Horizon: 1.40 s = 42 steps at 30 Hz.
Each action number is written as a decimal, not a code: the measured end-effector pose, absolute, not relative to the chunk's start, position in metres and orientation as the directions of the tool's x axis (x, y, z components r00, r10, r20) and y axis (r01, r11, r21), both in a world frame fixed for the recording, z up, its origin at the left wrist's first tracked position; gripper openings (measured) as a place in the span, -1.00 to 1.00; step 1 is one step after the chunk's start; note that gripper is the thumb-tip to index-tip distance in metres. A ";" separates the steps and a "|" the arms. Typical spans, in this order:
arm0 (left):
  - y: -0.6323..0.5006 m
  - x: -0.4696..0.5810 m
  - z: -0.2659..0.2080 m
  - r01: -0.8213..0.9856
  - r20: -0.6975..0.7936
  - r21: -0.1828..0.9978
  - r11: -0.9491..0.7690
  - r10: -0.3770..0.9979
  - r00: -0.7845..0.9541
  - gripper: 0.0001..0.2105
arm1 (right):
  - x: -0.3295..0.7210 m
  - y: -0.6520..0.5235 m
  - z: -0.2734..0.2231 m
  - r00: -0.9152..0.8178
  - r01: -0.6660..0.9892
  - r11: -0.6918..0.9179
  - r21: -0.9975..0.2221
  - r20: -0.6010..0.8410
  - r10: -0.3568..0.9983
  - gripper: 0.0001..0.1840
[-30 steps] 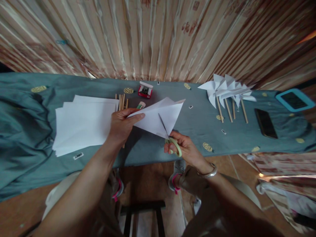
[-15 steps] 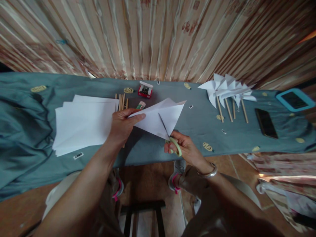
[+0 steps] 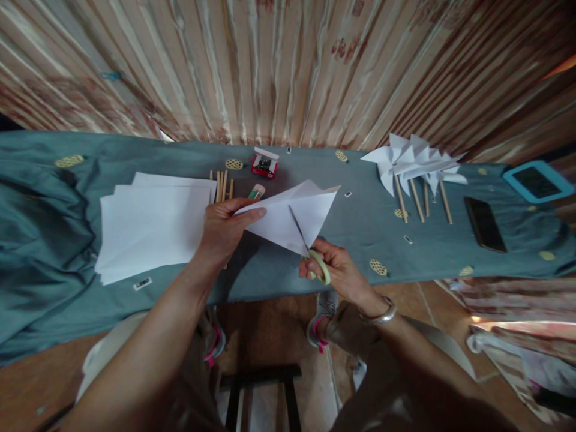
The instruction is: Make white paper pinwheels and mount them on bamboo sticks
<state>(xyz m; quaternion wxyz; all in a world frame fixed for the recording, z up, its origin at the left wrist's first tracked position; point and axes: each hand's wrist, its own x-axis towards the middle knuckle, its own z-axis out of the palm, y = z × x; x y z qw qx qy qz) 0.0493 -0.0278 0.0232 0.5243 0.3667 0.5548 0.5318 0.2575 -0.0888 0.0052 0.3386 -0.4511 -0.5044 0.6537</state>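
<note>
A folded white paper triangle [image 3: 288, 216] is held up above the teal-covered table [image 3: 54, 240]. My left hand [image 3: 224, 226] pinches its left corner between thumb and fingers. My right hand [image 3: 335, 269] grips green-handled scissors [image 3: 310, 252], whose blades cut up into the paper from its lower corner. A stack of white sheets [image 3: 150, 225] lies just left of my left hand.
Wooden sticks [image 3: 221, 185] and a glue stick [image 3: 257, 192] lie behind my left hand, with a small red box [image 3: 264, 164] farther back. Finished white paper pinwheels [image 3: 414, 165] lie at the right, beside a black phone [image 3: 485, 224] and a blue-edged tablet [image 3: 537, 182].
The paper triangle has tilted slightly and its right tip has lifted a little. Both hands and the scissors stay almost in place.
</note>
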 end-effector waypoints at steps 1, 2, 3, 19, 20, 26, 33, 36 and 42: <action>-0.028 0.049 0.023 -0.150 -0.185 0.976 0.159 0.966 -0.182 -0.73 | 0.257 -0.089 0.005 -0.365 0.013 -0.262 -0.965 -0.249 0.897 -0.50; -0.028 0.050 0.023 -0.149 -0.179 0.977 0.153 0.967 -0.183 -0.74 | 0.257 -0.089 0.005 -0.366 0.012 -0.265 -0.964 -0.251 0.896 -0.50; -0.028 0.050 0.023 -0.148 -0.175 0.978 0.148 0.967 -0.185 -0.74 | 0.257 -0.089 0.005 -0.367 0.009 -0.268 -0.963 -0.253 0.895 -0.50; -0.029 0.050 0.022 -0.145 -0.180 0.977 0.154 0.966 -0.188 -0.77 | 0.256 -0.088 0.007 -0.364 -0.011 -0.302 -0.953 -0.277 0.889 -0.48; -0.029 0.050 0.022 -0.150 -0.178 0.977 0.151 0.966 -0.188 -0.77 | 0.256 -0.088 0.007 -0.366 -0.012 -0.304 -0.953 -0.279 0.888 -0.47; -0.027 0.050 0.019 -0.178 -0.171 0.974 0.137 0.967 -0.188 -0.74 | 0.257 -0.091 0.011 -0.393 0.021 -0.249 -0.968 -0.237 0.888 -0.46; -0.021 0.039 0.024 -0.226 -0.150 0.970 0.093 0.956 -0.252 -0.71 | 0.282 -0.089 0.021 -0.494 0.104 -0.294 -0.950 -0.306 0.814 -0.32; -0.020 0.035 0.027 -0.255 -0.147 0.964 0.074 0.949 -0.280 -0.73 | 0.310 -0.085 0.035 -0.570 0.201 -0.285 -0.937 -0.349 0.744 -0.36; -0.021 0.035 0.021 -0.214 -0.172 0.968 0.129 0.965 -0.199 -0.70 | 0.342 -0.076 0.047 -0.184 0.204 -0.061 -0.977 -0.100 0.978 -0.42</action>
